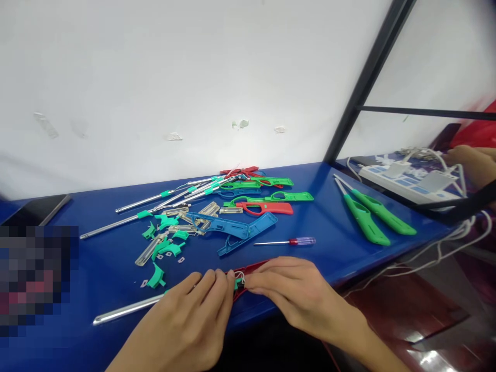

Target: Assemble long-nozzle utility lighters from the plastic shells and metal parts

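Blue bench, scuffed white wall. Lower centre: left fingers, right fingers both pinching red plastic shell.

One held lighter, one screwdriver — two closed lighters

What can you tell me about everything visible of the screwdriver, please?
The screwdriver has a slim, metal-looking shaft and a translucent, plastic-looking handle, purplish with a red section nearest the shaft. It lies flat on the blue table, tip pointing left, beyond the right hand, touching only the table. The tip's shape is too small to tell.
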The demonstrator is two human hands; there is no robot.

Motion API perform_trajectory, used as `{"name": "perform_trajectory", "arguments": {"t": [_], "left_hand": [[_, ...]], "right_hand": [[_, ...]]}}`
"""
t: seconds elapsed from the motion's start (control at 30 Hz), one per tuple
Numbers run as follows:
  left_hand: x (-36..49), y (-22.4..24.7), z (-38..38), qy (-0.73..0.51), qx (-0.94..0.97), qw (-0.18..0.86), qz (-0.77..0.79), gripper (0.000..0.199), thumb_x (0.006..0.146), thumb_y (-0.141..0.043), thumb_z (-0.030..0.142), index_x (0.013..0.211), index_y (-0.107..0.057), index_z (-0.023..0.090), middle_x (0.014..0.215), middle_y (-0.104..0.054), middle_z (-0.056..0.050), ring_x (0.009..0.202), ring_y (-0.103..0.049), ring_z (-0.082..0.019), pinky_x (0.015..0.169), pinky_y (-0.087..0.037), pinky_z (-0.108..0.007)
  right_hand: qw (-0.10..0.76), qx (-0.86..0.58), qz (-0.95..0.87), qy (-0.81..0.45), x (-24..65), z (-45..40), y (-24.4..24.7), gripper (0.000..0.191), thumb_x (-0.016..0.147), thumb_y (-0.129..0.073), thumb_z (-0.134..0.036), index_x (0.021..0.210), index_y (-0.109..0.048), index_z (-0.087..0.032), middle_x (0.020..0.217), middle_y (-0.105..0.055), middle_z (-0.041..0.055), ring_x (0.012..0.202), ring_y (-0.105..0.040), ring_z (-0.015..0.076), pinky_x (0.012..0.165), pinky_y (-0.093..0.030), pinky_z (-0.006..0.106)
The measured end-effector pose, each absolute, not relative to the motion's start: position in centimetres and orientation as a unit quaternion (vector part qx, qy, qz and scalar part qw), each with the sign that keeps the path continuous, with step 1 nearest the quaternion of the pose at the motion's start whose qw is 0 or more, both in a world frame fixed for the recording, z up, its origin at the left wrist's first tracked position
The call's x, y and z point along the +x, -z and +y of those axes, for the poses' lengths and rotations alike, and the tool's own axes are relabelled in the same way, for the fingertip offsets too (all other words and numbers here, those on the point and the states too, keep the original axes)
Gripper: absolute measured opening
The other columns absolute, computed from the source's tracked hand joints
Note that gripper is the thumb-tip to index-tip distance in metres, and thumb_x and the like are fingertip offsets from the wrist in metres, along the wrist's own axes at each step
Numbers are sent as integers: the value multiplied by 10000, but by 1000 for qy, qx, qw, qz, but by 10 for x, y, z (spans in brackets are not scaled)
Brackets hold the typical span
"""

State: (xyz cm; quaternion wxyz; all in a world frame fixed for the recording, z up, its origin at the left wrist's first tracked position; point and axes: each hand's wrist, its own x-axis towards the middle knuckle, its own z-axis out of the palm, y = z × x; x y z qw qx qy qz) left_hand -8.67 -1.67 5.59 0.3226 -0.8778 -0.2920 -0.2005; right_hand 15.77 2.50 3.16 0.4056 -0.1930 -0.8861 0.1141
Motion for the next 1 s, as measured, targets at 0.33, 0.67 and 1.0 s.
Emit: {"name": "perform_trajectory", "arguments": {"t": [0.33, 0.67, 1.0], "left_hand": [[-98, -59, -20, 164, -893, 280, -313, 451, 1075, -293, 47, 1225, -697, 180, 1070, -816, -16, 947, -760, -198, 857, -534, -354], [-145, -46, -25, 159, -867, 184, -436, 418, 1133, -400, 321, 1507, -581, 277, 1356, -735, -49, 1195, -718, -231, 1051, -576, -370], [-138, -66, -21, 229, -852, 129, -454, 518, 1160, -313, 404, 1060, -812, 306, 1001, -813, 36, 827, -801, -108, 769, -628, -185]], "right_hand": [[418, -194, -877, -137, 159, 25, -27, 155, 1060, -632, -142, 1175, -730, -177, 1031, -824, 48, 917, -767, 171, 888, -622, 268], [405, -196, -881, -147, 161, 23, -32, 176, 1068, -613, -134, 1181, -739, -183, 1092, -815, 55, 946, -758, 170, 856, -613, 264], [405, -204, -878, -155, 162, 22, -28, 176, 1069, -618, -131, 1180, -745, -177, 1121, -804, 52, 1017, -759, 153, 902, -605, 228]]}}
